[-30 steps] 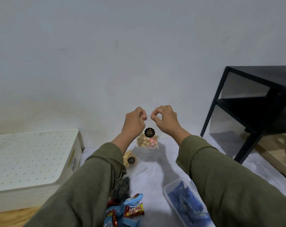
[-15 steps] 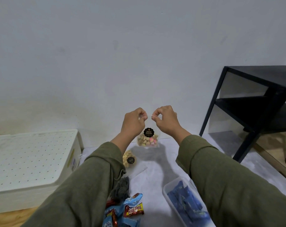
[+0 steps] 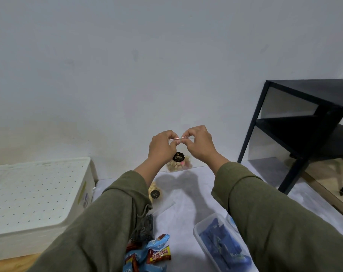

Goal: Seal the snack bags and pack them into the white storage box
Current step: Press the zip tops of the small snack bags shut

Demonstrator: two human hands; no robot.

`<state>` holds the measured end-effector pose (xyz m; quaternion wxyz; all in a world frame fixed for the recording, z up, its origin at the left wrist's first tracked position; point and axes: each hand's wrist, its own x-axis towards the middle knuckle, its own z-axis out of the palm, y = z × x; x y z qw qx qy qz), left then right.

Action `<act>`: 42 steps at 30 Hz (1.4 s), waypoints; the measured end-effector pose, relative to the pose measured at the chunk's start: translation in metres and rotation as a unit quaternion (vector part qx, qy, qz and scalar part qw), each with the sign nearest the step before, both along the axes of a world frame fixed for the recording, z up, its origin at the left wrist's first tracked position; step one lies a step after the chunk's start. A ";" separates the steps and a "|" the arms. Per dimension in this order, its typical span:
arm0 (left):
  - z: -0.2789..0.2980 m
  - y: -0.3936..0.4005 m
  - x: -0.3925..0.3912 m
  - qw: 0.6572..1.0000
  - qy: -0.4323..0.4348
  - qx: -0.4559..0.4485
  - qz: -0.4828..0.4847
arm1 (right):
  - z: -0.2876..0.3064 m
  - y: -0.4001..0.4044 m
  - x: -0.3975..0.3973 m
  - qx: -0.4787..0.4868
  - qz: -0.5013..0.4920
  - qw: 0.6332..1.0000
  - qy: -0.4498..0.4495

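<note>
— Head view: what sat left of the held snack bag (image 3: 179,160)?

— White storage box (image 3: 37,195), lid on, well left of it. Nearer the bag, a second snack bag (image 3: 154,193) lay on the sheet, below and left.

— And the hands?

— Left hand (image 3: 161,147) and right hand (image 3: 199,143) each pinched the bag's top strip, fingertips nearly meeting, bag hanging above the sheet.

— Right of the bag?

— Clear tub (image 3: 221,246) of blue packets, lower right; black shelf (image 3: 308,122) far right.

"Biskuit Gemrose" sticker (image 3: 178,157); "Beng-Beng" wrapper (image 3: 160,255)
</note>
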<state>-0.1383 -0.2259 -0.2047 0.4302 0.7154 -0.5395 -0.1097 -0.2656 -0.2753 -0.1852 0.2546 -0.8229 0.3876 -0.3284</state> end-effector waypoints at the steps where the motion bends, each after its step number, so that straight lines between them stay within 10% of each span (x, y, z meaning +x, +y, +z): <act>1: 0.001 -0.001 0.000 1.000 0.010 0.001 0.001 | 0.000 0.000 0.000 0.007 0.004 1.000 -0.005; 42: 0.005 -0.002 -0.022 0.996 -0.066 0.046 0.025 | -0.007 -0.003 -0.022 0.037 -0.034 0.999 -0.008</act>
